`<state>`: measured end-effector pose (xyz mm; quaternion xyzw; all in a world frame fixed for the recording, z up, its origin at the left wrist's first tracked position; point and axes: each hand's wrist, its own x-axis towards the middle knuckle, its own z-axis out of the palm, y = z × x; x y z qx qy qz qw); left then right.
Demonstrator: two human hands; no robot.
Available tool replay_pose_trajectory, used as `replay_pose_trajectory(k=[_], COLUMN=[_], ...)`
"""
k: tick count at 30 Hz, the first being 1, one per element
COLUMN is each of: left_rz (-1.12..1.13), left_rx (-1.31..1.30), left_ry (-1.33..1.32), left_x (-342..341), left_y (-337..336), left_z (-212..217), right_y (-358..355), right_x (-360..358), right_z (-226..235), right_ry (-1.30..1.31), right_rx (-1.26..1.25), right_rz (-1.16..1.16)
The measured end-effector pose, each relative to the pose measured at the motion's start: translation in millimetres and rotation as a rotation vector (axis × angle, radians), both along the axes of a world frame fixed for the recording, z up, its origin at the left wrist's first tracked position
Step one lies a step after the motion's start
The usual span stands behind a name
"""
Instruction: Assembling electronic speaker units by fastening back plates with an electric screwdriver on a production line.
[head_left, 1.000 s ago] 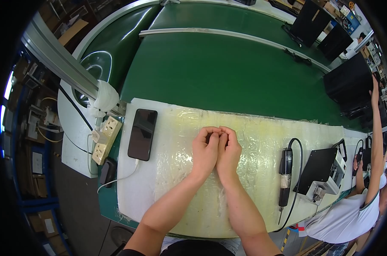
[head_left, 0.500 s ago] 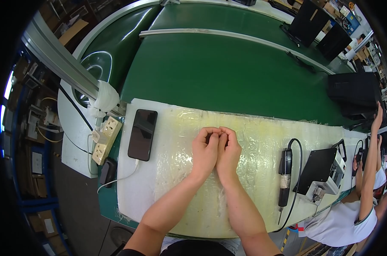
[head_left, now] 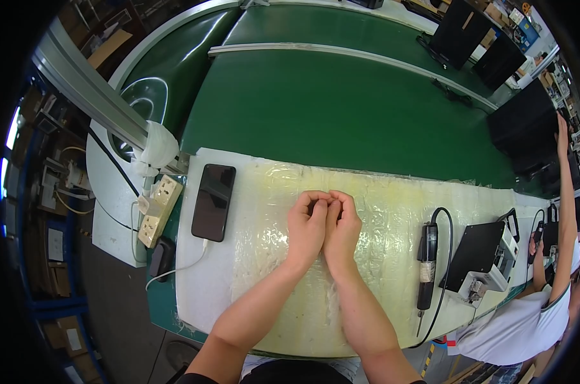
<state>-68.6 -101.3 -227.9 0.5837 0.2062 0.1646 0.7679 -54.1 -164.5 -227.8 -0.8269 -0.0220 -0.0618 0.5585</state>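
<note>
My left hand [head_left: 307, 227] and my right hand [head_left: 342, 230] rest side by side on the plastic-covered work mat [head_left: 270, 320]. Their fingers are curled in, and the fingertips meet at the top. Both thumbs lie along the inner side, close together. Nothing shows in either hand, though the palms are hidden. To the left lies a black smartphone [head_left: 214, 202] with a white cable plugged into its lower end. On the right an electric screwdriver [head_left: 427, 265] lies with its bit toward me, its black cord looping beside it.
A screw feeder with a black top plate [head_left: 474, 256] stands right of the screwdriver. Beyond the mat runs a green conveyor belt [head_left: 341, 115]. A power strip [head_left: 160, 211] sits at the left edge. At far right, a co-worker's arm [head_left: 565, 211] reaches to a large black box [head_left: 526, 131].
My hands have not moved. At the right, the large black box has been tilted up, and the co-worker's raised hand has moved with it.
</note>
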Motion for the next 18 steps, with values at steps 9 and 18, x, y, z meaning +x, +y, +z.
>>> replay_pose_trajectory(k=[9, 18], left_rz=[-0.004, 0.003], left_rx=[-0.039, -0.018], left_ry=[-0.015, -0.016], left_x=[0.1, 0.2], left_y=[0.6, -0.1], left_z=[0.7, -1.7], right_y=[-0.5, -0.6], right_x=[-0.2, 0.0], right_z=[-0.5, -0.9], right_ry=[0.012, 0.02], right_rx=[0.027, 0.023], right_rz=[-0.001, 0.009])
